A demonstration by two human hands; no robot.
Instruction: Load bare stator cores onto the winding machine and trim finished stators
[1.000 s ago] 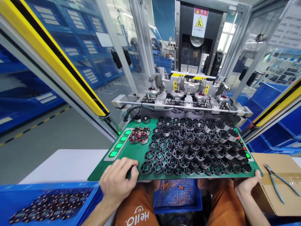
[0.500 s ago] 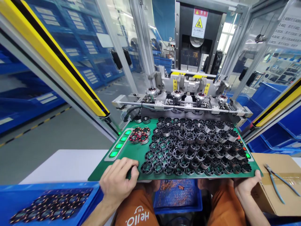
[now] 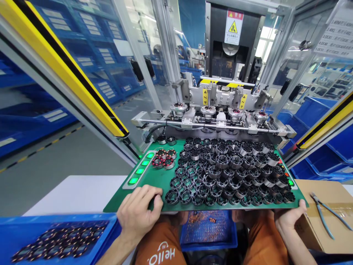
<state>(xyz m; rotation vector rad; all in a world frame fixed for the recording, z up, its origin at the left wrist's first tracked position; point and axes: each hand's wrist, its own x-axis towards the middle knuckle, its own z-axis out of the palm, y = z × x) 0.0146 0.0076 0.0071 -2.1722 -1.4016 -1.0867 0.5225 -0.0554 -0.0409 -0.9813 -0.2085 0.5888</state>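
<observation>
Striped crossbar (image 3: 227, 84) has risen

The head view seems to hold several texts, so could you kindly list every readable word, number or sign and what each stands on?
"Hello.": left orange trouser leg
"警告", slightly blurred: warning sign, above a yellow triangle; smaller characters unreadable
"DC45": hanging sheet
"DC40": same sheet
"DC55": same sheet; its remainder is unclear
Too small: yellow labels, bin labels

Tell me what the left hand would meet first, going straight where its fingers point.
Probably the slotted black-and-silver ring at the green board's near edge, leftmost in its row, though depth is unclear.
</observation>
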